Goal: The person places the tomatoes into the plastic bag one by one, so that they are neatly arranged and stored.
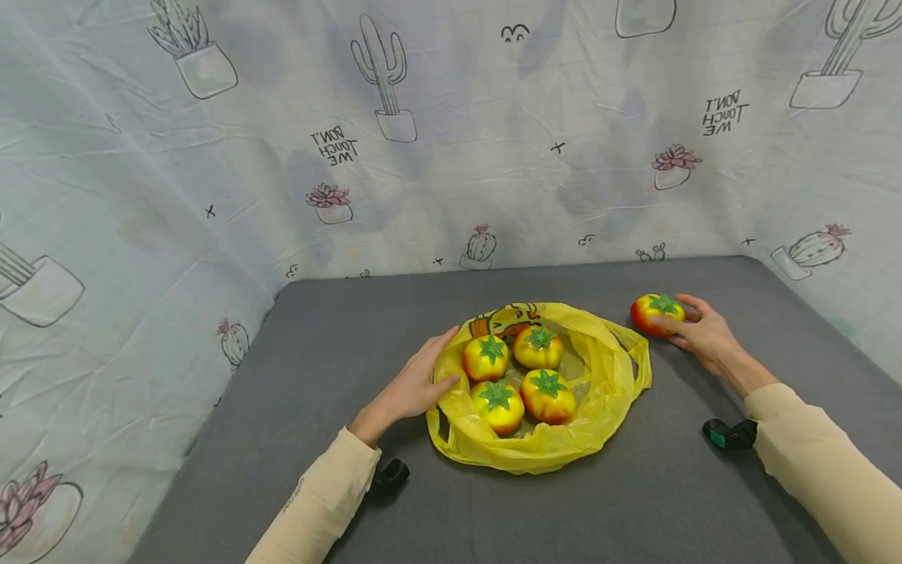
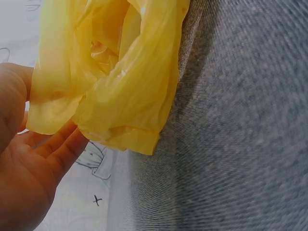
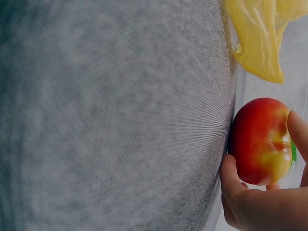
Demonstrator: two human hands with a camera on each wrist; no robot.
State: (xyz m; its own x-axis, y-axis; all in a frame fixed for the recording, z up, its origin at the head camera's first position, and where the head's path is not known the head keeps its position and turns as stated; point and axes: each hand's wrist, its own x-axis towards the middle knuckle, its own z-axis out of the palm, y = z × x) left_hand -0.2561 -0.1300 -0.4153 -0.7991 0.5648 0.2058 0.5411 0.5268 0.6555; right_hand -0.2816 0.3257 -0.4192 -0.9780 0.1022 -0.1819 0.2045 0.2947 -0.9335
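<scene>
On the grey table stands an open yellow plastic bag, its rim spread wide. Several red-and-yellow tomatoes with green star-shaped tops, one of them the front tomato, sit inside. My left hand rests against the bag's left side, fingers extended and thumb apart from them; in the left wrist view some fingers pass behind the yellow plastic. To the right of the bag, my right hand holds another tomato between thumb and fingers. The right wrist view shows this tomato's red side close to the tabletop.
The grey tabletop extends around the bag. A pale cloth with cactus drawings hangs behind and beside it. Black straps or devices sit under both wrists, such as the right black device. A bag handle sticks out toward the right.
</scene>
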